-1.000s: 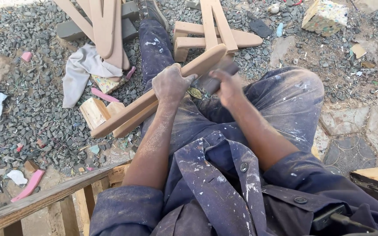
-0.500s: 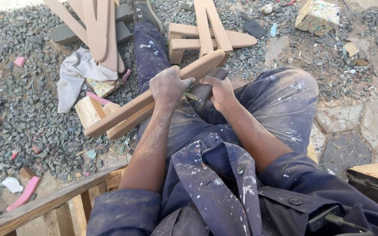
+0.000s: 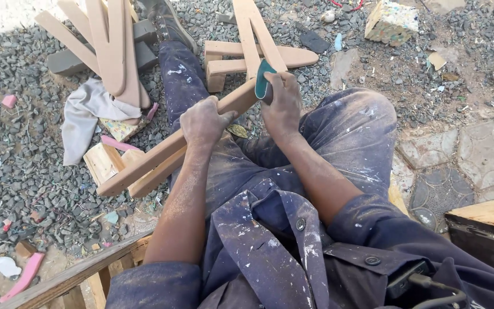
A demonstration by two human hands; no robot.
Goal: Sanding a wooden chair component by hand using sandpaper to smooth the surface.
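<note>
A yard floor of dark grey gravel point(image 3: 41, 171), strewn with scraps, spreads beneath a seated person in dust-streaked navy work clothes, with patterned paving stones point(image 3: 458, 171) at 3 o'clock. Across the lap lies a long tan wooden piece point(image 3: 161, 154), its rounded low end pointing to 8 o'clock and its upper end rising toward 1 o'clock. The left hand point(image 3: 202, 121), powdered with pale dust, is clenched around the middle of this piece, fingers wrapped over its upper edge. The right hand point(image 3: 282, 106) grips a teal-backed sanding pad point(image 3: 263, 80) and presses it against the upper end of the wooden piece, the pad standing on edge between thumb and fingers. Just under the low end of the held piece sits a pale wooden block point(image 3: 103, 162), touching a second tan slat. At 12 o'clock, beyond the hands, several similar shaped wooden parts point(image 3: 247, 51) lie crossed on the gravel. At 11 o'clock more tan cut-outs point(image 3: 107, 46) lean over grey blocks, with a crumpled grey cloth point(image 3: 84, 117) just below them. A speckled foam block point(image 3: 391, 22) rests near 1 o'clock, well apart from the hands. A pink strip point(image 3: 23, 277) lies at 8 o'clock beside a rough timber rail point(image 3: 75, 274). At 4 o'clock the corner of a wooden box point(image 3: 487, 220) enters view. The person's outstretched left leg runs up toward 12 o'clock, ending in a dark shoe point(image 3: 167, 20).
</note>
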